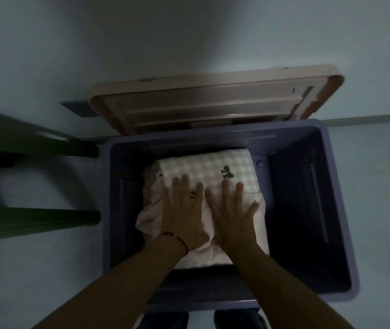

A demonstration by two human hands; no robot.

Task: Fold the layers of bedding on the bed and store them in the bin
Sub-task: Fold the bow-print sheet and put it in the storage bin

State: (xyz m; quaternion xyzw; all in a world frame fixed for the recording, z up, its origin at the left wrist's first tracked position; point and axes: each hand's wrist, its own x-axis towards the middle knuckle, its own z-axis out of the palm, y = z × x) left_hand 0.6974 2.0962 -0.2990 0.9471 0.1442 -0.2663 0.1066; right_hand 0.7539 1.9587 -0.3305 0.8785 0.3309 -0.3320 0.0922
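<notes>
Both hands, left hand and right hand, are pressed flat, fingers straight, on folded checked bedding, seemingly stacked, toward nine o'clock inside the purple bin.

pink-and-white checked bedding with dark bow prints in a purple bin; beige lid; green chair; red wrist string

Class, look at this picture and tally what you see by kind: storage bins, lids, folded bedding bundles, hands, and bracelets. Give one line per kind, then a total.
Storage bin: 1
Lid: 1
Folded bedding bundle: 1
Hands: 2, left hand and right hand, both flat on the bedding
Red bracelet: 1
Total: 6
</notes>
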